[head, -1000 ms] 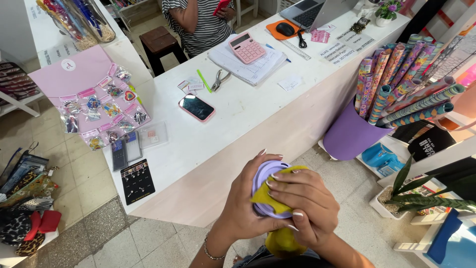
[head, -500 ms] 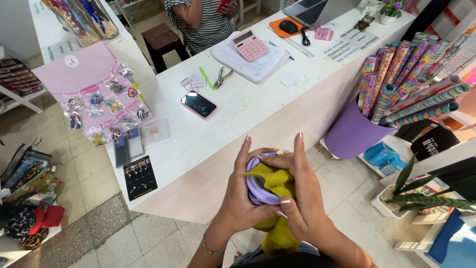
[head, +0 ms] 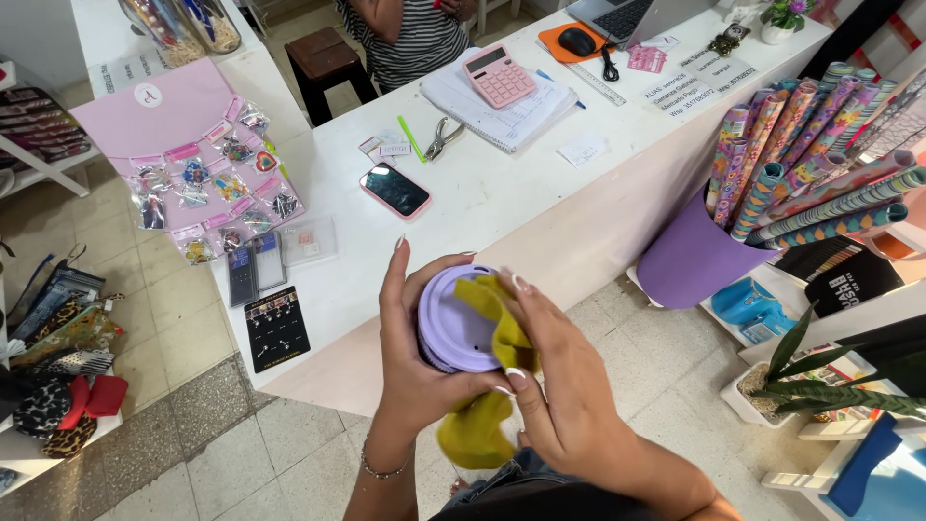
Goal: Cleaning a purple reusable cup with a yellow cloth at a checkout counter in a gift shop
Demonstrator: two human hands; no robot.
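Note:
My left hand (head: 417, 362) grips the side of a cup with a lilac lid (head: 451, 323), held upright in front of my body. My right hand (head: 558, 371) presses a mustard-yellow cloth (head: 494, 314) against the lid's top right; the cloth's loose end (head: 475, 434) hangs below the cup. Both hands are above the tiled floor, just in front of the white counter (head: 502, 193).
On the counter lie a phone in a pink case (head: 395, 190), a pink calculator (head: 499, 73) on papers, pliers (head: 442, 137), a pink display card of small trinkets (head: 193, 159) and a black earring card (head: 276, 328). A purple bucket of wrapping-paper rolls (head: 694, 256) stands right. A person in a striped top (head: 410, 34) sits behind.
The cup has come up and tilted so more of the lilac lid shows. My right hand has shifted the yellow cloth from covering the lid toward its right edge.

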